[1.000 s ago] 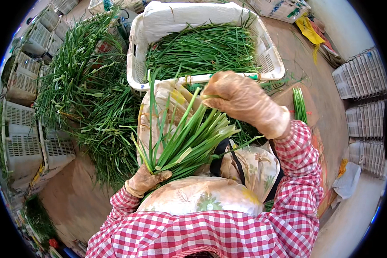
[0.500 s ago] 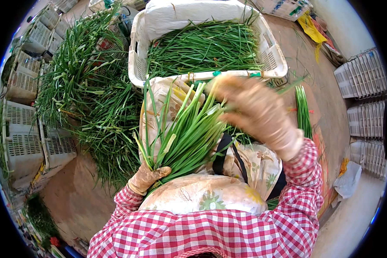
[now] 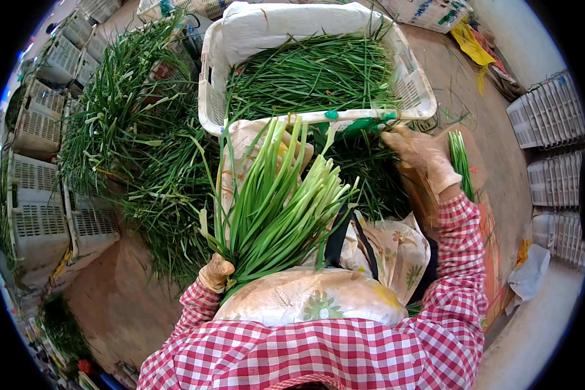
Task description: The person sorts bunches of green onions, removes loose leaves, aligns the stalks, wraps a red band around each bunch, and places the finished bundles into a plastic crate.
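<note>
Bunch [image 3: 276,211] x1, L hand [image 3: 215,272]; bundle [image 3: 460,162] x1 nr R hand [image 3: 422,155]

The shirt [image 3: 318,354] is showing soft, matt cloth, while the apron [image 3: 292,302] is looking like smooth, stained plastic sheeting with a faint sheen, and the left glove [image 3: 216,273] and right glove [image 3: 426,156] are appearing thin, wrinkled and rubbery. The bunch [image 3: 273,208] is gleaming with sleek, slightly glossy leaves and smooth stalks, and the crate [image 3: 273,122] is presenting hard, scuffed plastic around a creased, matt liner [image 3: 292,23]. The floor [image 3: 110,286] is looking dull and dusty, and the yellow bag [image 3: 467,42] is creasing like thin plastic.
</note>
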Demonstrator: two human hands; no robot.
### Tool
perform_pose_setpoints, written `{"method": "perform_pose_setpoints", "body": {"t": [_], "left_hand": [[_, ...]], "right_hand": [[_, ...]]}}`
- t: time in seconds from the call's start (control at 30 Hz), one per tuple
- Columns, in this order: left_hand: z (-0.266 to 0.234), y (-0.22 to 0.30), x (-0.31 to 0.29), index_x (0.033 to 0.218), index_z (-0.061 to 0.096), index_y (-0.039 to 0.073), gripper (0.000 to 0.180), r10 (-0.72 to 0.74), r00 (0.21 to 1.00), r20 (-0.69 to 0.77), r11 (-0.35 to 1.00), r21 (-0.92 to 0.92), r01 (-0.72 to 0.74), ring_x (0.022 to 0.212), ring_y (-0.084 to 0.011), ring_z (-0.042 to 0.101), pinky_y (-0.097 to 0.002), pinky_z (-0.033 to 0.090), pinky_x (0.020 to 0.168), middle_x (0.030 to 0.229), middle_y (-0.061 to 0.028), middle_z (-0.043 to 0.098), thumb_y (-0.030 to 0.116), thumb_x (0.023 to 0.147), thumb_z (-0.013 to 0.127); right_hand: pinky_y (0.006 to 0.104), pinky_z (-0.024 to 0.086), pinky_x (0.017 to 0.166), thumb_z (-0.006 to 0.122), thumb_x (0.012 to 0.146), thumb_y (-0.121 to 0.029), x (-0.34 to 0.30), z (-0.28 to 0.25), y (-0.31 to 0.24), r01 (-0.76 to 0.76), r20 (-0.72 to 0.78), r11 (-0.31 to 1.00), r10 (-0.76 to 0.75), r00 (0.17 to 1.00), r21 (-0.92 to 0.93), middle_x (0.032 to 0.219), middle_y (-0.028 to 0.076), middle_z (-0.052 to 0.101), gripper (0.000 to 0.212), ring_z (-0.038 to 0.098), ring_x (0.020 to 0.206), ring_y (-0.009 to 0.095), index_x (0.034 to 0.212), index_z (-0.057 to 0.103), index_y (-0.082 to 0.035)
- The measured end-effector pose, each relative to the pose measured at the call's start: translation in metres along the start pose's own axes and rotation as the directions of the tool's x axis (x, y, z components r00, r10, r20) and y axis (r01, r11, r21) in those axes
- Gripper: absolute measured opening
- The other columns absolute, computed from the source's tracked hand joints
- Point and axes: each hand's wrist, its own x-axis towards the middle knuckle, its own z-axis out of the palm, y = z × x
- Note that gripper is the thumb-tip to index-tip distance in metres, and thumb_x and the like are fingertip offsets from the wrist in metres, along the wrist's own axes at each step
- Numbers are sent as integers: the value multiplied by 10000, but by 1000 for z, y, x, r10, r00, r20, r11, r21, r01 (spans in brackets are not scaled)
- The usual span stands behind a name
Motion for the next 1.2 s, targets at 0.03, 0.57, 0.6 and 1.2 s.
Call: {"method": "perform_pose_setpoints", "body": {"t": [0.03,0.57,0.6,1.2], "left_hand": [[10,5,10,1414,283,-34,809,-14,1000,11,999,-33,15,1244,-239,443,-373,382,1017,1401,-130,409,508,882,562],[51,26,34,1408,359,89,942,-17,956,-294,749,-637,-183,1235,-268,473,-447,384,1047,1408,-106,429,679,720,615],[54,27,38,1411,356,91,959,-26,941,-337,760,-618,-201,1238,-271,469,-450,384,1047,1412,-103,424,687,707,621],[87,63,66,1463,245,107,1027,37,910,-414,819,-509,-265,1309,-298,369,-497,318,1083,1490,-115,289,725,714,577]], "right_hand": [[258,503,657,589,910,-314,-4,9,-11,33,98,814,-110,989,580,989,140,675,329,666,889,208,1107,628,-54],[301,470,841,560,921,-363,-32,-114,33,180,-767,940,115,632,289,1086,57,633,337,599,966,164,1147,629,-123],[313,480,836,572,915,-341,-33,-106,46,64,-681,998,-30,731,25,1031,44,656,300,615,934,169,1114,649,-130],[145,271,420,614,894,-209,-28,60,-64,-164,216,229,-224,950,959,742,-40,577,197,368,499,-2,979,655,-36]]}}
